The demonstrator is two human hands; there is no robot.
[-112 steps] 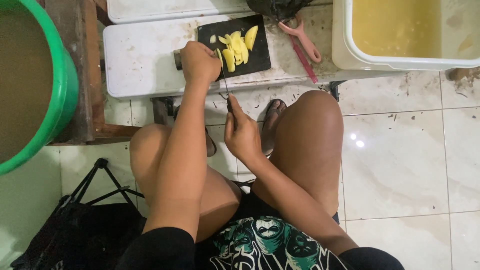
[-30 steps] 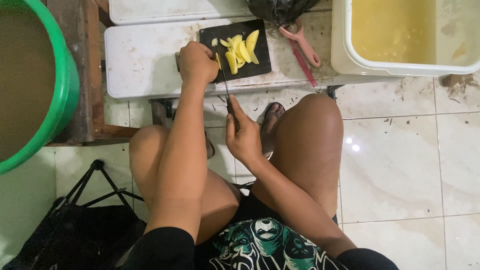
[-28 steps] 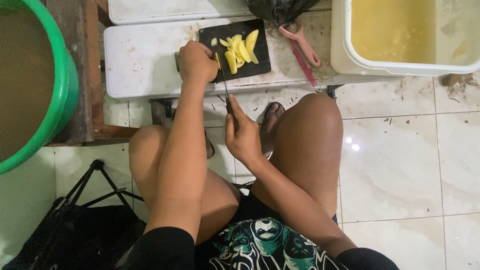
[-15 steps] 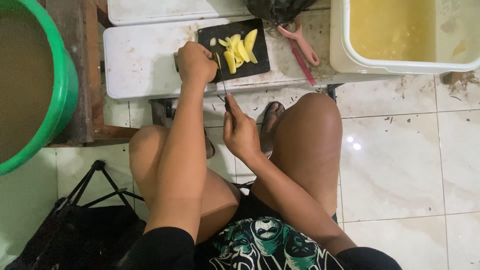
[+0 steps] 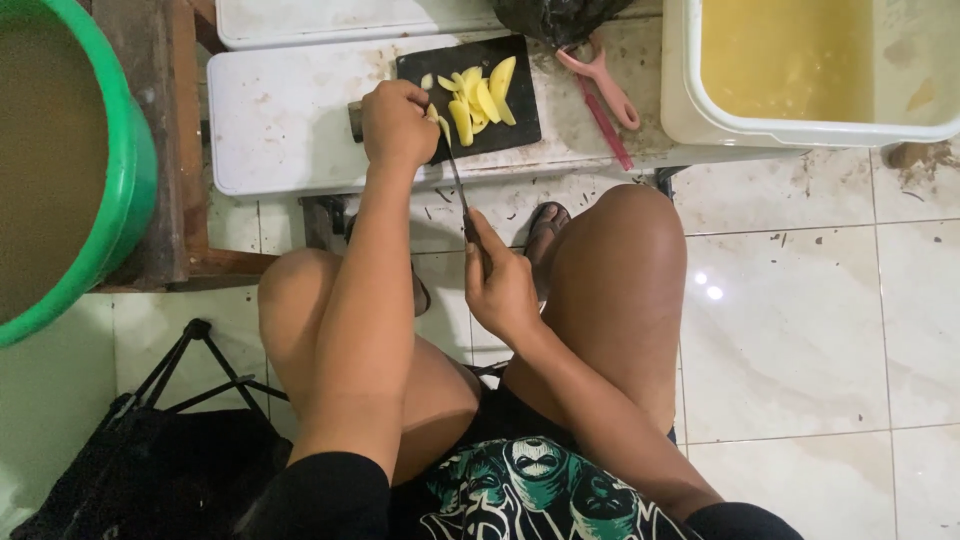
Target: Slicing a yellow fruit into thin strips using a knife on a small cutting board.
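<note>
You sit over a low white desk (image 5: 290, 120), cutting pale yellow potato wedges (image 5: 478, 98) on a small black rectangular cutting board (image 5: 505, 130). Your left hand (image 5: 398, 125) closes over a piece at the board's near edge; your right hand (image 5: 500, 290) grips a thin knife (image 5: 455, 180), blade reaching to the board. The next cut likely calls for keeping your fingertips clear of the blade.

Glossy floor tiles (image 5: 800, 330), a smooth green plastic tub (image 5: 120, 200) — matt black cutting board (image 5: 520, 110), thin metal knife blade (image 5: 455, 180).
</note>
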